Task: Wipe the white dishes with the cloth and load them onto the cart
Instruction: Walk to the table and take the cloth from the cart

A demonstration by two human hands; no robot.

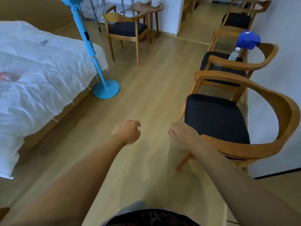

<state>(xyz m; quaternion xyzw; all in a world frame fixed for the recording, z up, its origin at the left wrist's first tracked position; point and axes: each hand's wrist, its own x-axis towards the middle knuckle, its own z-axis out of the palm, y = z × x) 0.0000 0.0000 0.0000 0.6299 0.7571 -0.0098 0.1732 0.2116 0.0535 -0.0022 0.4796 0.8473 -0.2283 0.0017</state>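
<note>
No white dishes, cloth or cart show in the head view. Both my arms stretch forward over the wooden floor. My left hand point(127, 132) hangs in the air with its fingers curled and nothing in it. My right hand point(180, 134) is also curled and holds nothing; it sits just left of the near wooden chair point(216, 118) with a black seat, close to the chair's front corner.
A bed with a white cover point(40, 75) fills the left. A blue standing fan point(105, 90) stands at its foot. More wooden chairs line the right wall; one carries a water bottle point(234, 53) and a blue cloth item point(248, 39). A small round table point(147, 7) stands at the back.
</note>
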